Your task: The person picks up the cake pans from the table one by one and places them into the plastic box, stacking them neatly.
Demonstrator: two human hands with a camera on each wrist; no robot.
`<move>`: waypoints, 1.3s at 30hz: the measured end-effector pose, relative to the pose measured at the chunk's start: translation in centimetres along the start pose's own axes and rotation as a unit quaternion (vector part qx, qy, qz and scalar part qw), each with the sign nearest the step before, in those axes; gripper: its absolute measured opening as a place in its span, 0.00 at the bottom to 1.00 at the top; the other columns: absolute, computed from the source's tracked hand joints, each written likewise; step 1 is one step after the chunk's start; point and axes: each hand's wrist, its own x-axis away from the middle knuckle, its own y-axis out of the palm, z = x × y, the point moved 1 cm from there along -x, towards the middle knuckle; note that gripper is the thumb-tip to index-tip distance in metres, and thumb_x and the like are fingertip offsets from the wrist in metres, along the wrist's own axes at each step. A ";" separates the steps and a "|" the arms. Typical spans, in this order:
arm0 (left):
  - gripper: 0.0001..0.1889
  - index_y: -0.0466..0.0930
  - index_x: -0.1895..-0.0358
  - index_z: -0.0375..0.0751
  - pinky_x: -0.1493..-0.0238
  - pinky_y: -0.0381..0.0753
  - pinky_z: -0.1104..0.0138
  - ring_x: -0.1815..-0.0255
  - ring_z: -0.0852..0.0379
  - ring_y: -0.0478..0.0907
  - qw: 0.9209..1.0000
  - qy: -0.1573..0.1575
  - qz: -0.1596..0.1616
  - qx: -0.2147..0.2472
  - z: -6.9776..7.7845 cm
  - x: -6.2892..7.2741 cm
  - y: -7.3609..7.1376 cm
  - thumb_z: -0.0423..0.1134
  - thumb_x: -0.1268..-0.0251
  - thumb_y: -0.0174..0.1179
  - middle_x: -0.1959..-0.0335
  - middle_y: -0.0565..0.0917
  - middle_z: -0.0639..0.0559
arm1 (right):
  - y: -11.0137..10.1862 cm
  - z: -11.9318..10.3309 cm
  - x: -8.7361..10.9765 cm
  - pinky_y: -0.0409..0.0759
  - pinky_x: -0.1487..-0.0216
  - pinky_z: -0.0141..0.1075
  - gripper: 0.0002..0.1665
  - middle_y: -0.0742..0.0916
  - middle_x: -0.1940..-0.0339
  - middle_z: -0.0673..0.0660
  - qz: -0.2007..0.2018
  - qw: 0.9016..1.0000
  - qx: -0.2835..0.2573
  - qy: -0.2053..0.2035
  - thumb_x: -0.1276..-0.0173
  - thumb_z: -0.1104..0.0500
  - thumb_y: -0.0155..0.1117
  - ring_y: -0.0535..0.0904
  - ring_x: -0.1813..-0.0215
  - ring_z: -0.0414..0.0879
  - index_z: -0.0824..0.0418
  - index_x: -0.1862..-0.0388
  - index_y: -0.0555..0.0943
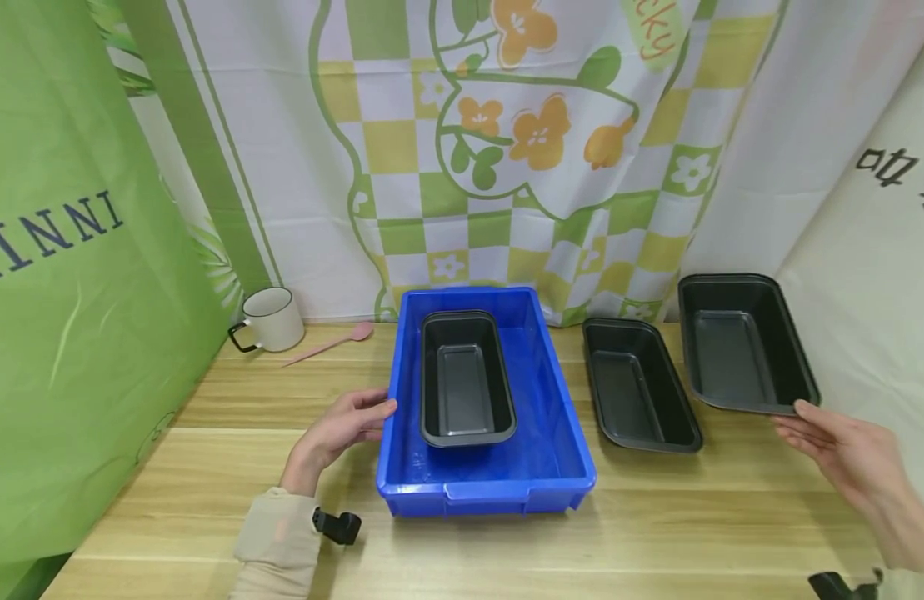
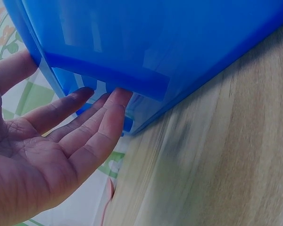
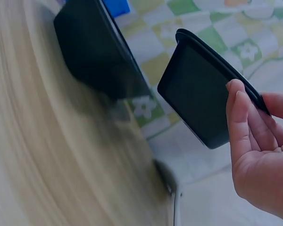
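In the head view my left hand [image 1: 349, 425] is at the left side of a blue plastic bin [image 1: 486, 498]. Its thumb lies over the rim while the fingers reach under the side ledge, as the left wrist view shows. Inside the bin sits a dark loaf pan [image 1: 462, 392]. At the far right my right hand [image 1: 851, 450] pinches the near rim corner of another loaf pan [image 1: 742, 358], thumb above and fingers beneath. That pan appears raised off the table in the right wrist view. A third loaf pan [image 1: 641, 392] stands on the table between it and the bin.
A white mug [image 1: 276, 321] with a black rim and handle stands at the back left. Beside it lies a pink spoon [image 1: 362, 332]. Patterned curtains [image 1: 499, 233] hang along the back edge of the wooden table [image 1: 671, 533], with a green cloth [image 1: 94, 333] at the left.
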 end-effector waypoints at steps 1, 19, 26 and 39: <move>0.32 0.56 0.32 0.19 0.51 0.81 0.63 0.53 0.52 0.81 1.000 -0.001 0.002 0.000 0.0 0.0 0.0 0.39 0.29 0.54 0.41 0.72 0.25 | 0.4 -0.1 -0.1 0.84 0.65 0.35 0.17 0.89 0.67 0.62 -0.009 1.000 -0.004 -0.006 0.26 0.69 0.48 0.87 0.65 0.49 0.66 0.59 0.87; 0.34 0.54 0.31 0.19 0.49 0.81 0.60 0.48 0.45 0.79 1.000 0.007 -0.002 -0.002 0.2 0.1 0.1 0.40 0.29 0.54 0.40 0.71 0.25 | 10.4 -0.5 -1.5 0.85 0.63 0.36 0.21 0.88 0.66 0.65 -0.147 0.988 -0.027 -0.037 0.25 0.75 0.41 0.87 0.64 0.51 0.73 0.59 0.85; 0.33 0.54 0.31 0.19 0.49 0.81 0.60 0.51 0.50 0.81 1.000 0.001 0.002 0.003 0.1 0.0 0.0 0.40 0.30 0.55 0.40 0.70 0.24 | 13.2 0.0 -2.5 0.84 0.65 0.34 0.19 0.88 0.67 0.63 -0.154 0.987 0.000 -0.039 0.26 0.74 0.45 0.87 0.66 0.50 0.70 0.60 0.86; 0.33 0.55 0.31 0.20 0.49 0.81 0.60 0.49 0.45 0.80 1.000 0.005 0.001 -0.001 0.0 0.0 0.0 0.40 0.30 0.55 0.40 0.70 0.24 | 18.6 2.1 -4.1 0.85 0.65 0.34 0.16 0.89 0.69 0.60 -0.169 0.983 0.069 -0.031 0.28 0.72 0.51 0.87 0.67 0.47 0.67 0.63 0.87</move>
